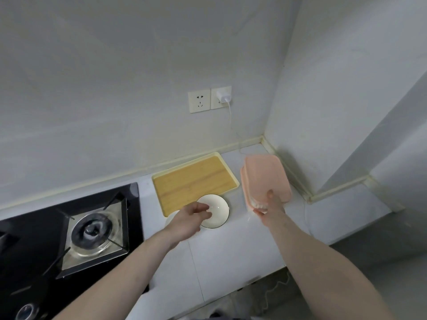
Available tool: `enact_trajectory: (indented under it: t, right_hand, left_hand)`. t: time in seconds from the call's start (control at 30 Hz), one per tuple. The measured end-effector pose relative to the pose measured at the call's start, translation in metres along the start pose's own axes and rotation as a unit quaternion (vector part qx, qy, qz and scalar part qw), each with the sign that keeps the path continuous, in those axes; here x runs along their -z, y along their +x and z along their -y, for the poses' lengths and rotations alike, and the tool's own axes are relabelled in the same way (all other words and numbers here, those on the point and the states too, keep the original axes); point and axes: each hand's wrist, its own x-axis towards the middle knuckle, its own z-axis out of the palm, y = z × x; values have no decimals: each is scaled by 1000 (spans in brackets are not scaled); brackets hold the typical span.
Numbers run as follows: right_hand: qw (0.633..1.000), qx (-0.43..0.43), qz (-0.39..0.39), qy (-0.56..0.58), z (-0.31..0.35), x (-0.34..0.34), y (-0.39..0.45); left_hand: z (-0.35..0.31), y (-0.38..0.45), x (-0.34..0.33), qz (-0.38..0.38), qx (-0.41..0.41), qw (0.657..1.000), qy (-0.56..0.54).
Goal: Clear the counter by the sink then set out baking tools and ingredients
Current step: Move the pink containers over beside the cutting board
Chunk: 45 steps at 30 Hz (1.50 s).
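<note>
Right hand (pixel 269 204) gripping light, stiff pink container (pixel 265 179) by near edge, beside tray (pixel 194 179); left hand (pixel 194 213) loosely curled over fragile bowl (pixel 217 210).

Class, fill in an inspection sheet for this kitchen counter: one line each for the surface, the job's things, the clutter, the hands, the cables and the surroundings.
Surface: white counter, seams visible, running into a wall corner.
Job's things: white bowl with a dark rim overlapping the near edge of a yellow-rimmed, wood-look tray; a white plate edge shows under the left hand; pink plastic container, held tilted.
Clutter: nothing seen.
Hands: left hand fingers curled over the bowl, grip unclear; right hand grips the container's near end.
Cables: white charger plugged into the wall socket, its cable dropping to the counter.
Surroundings: black gas hob to the left; plain pale walls.
</note>
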Motion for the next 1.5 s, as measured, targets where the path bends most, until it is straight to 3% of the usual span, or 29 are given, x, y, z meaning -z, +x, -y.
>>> enact_trajectory:
  t: [0.53,0.7,0.97,1.07,1.13,1.23,1.33,1.5]
  right_hand:
    - [992,2,118,-53,47,-26,13]
    - [994,9,83,-63,43,-28,12]
    - [990,43,-20,-130,-46,-28,-26]
    - [994,1,-18,-106,-77,-47,-73]
    - [989,51,23,-140,-99,-67,-113]
    - [944,161,173,-230,-125,-92,-176]
    - [880,178,302,-322,-162,-112,-245]
    - [708,160,499,-474,-235,-125,-349]
  left_hand:
    - [37,-14,20,-100,43,992,-56]
    - [49,-25,21,-113,62,990,-61]
    - [81,-63,40,-153,58,986,-42]
    - [96,-92,53,-181,69,980,-45]
    - [108,-121,65,-197,80,975,-60]
    - [128,-164,80,-234,63,970,-31]
    - [155,-219,101,-287,43,957,0]
    - [200,-314,139,-373,27,923,87]
